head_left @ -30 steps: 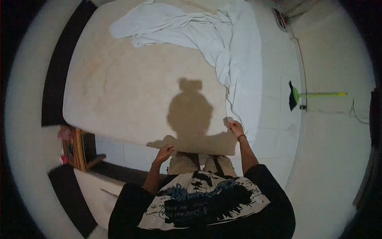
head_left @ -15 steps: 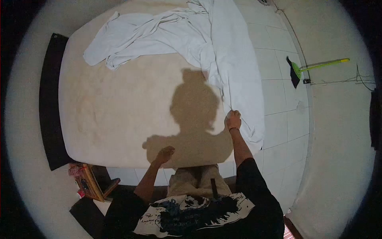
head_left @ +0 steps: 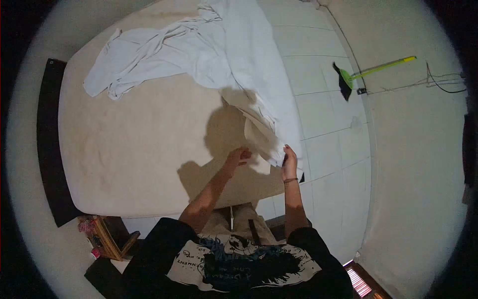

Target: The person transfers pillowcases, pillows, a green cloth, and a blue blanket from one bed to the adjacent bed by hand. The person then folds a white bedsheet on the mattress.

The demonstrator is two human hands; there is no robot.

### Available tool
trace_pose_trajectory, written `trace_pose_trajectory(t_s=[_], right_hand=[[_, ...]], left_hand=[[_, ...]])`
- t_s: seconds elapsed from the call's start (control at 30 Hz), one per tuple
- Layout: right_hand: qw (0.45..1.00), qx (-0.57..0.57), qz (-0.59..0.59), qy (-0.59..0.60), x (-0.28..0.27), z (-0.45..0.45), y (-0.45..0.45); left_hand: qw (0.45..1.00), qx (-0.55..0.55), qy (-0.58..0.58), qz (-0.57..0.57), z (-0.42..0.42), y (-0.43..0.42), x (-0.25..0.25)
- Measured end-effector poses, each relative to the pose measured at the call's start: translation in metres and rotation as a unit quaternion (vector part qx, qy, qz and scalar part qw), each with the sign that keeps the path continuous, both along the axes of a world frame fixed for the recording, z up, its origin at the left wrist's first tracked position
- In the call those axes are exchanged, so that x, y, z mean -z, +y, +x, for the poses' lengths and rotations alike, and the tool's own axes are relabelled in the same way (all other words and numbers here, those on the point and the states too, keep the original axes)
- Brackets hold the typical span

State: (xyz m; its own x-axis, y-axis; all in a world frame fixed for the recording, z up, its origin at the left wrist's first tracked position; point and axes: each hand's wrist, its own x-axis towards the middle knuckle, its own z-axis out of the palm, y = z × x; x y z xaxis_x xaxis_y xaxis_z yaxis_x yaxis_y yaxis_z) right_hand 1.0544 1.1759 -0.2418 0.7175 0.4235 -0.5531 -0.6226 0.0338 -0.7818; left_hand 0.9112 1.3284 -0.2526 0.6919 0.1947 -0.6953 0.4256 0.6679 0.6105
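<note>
A rumpled white bed sheet (head_left: 254, 60) lies over the far and right parts of a beige, stained mattress (head_left: 129, 144). My right hand (head_left: 290, 162) is closed on the sheet's near edge by the mattress's near right corner, lifting that part into a fold. To its left, my left hand (head_left: 240, 156) is over the mattress, beside the raised fold, its fingers loosely bent and apart with nothing visible in them. The shadow of my head and shoulders falls over the mattress and part of the sheet.
White tiled floor (head_left: 323, 119) runs along the bed's right side. A green broom (head_left: 381, 68) leans by the right wall. A dark headboard-like panel (head_left: 52, 144) borders the mattress on the left. Near the lower left stands a wooden frame-like object (head_left: 110, 238).
My right hand has raised the sheet's near edge and folded it inward. My left hand has moved right and forward, close to the fold. The view has shifted slightly to the right.
</note>
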Motion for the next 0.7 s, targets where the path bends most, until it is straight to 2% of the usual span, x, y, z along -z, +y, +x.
trace_pose_trajectory(t_s=[0.03, 0.07, 0.13, 0.23, 0.27, 0.33, 0.37, 0.43, 0.57, 0.67, 0.7], right_hand=[[0.997, 0.032, 0.051, 0.040, -0.009, 0.002, -0.012], [0.997, 0.036, 0.050, 0.037, -0.018, 0.004, -0.023], [0.992, 0.081, 0.066, 0.066, -0.040, 0.004, -0.041], [0.994, 0.059, 0.067, 0.059, -0.065, 0.009, -0.056], [0.997, 0.048, 0.044, 0.035, -0.070, 0.009, -0.058], [0.998, 0.055, 0.020, 0.019, -0.069, 0.015, -0.061], [0.998, 0.065, -0.005, 0.006, -0.069, 0.017, -0.061], [0.998, 0.053, 0.030, 0.011, -0.071, 0.019, -0.059], [0.997, 0.005, 0.068, 0.028, -0.065, 0.023, -0.055], [0.996, -0.050, 0.070, 0.026, -0.067, 0.025, -0.052], [0.994, -0.077, 0.069, 0.026, -0.072, 0.021, -0.049]], left_hand=[[0.998, -0.046, 0.030, -0.037, 0.014, -0.003, -0.004], [0.998, -0.042, 0.027, -0.038, 0.026, -0.005, 0.002], [0.970, -0.148, -0.020, -0.193, 0.048, -0.008, 0.017], [0.948, -0.203, -0.061, -0.238, 0.075, -0.008, -0.006], [0.947, -0.204, -0.063, -0.238, 0.080, -0.008, -0.008], [0.974, -0.169, -0.094, -0.121, 0.083, -0.009, -0.006], [0.973, -0.172, -0.095, -0.117, 0.080, -0.009, -0.006], [0.984, -0.119, -0.056, -0.121, 0.070, -0.009, -0.007], [0.977, -0.139, -0.048, -0.156, 0.063, -0.026, -0.007], [0.958, -0.110, -0.011, -0.265, 0.068, -0.029, -0.013], [0.980, -0.107, 0.009, -0.169, 0.068, -0.030, -0.014]])
